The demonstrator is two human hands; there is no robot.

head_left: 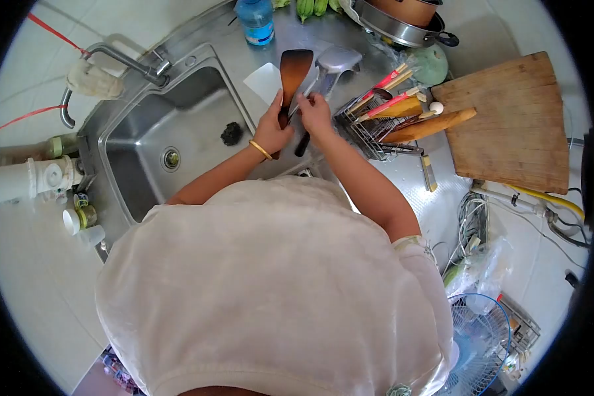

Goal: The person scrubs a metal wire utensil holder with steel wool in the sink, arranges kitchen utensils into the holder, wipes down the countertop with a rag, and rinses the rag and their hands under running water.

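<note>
My left hand (274, 130) is closed around the handle of a dark brown wooden spatula (296, 68), its blade pointing away from me. Close beside it on the right, my right hand (315, 114) has its fingers pinched on a metal utensil with a black handle (302, 144); its thin shaft is partly hidden by the fingers. Beyond that hand lies a shiny grey metal piece (338, 59); whether it belongs to the same utensil is unclear. A white sheet (264, 82) lies on the steel counter, left of the spatula.
The sink (145, 135) with a dark green clump (231, 134) is at left, under a faucet (129, 61). A wire rack (369, 136) of utensils stands close to the right hand. Farther right leans a wooden board (508, 125). A blue-labelled bottle (257, 26) stands behind.
</note>
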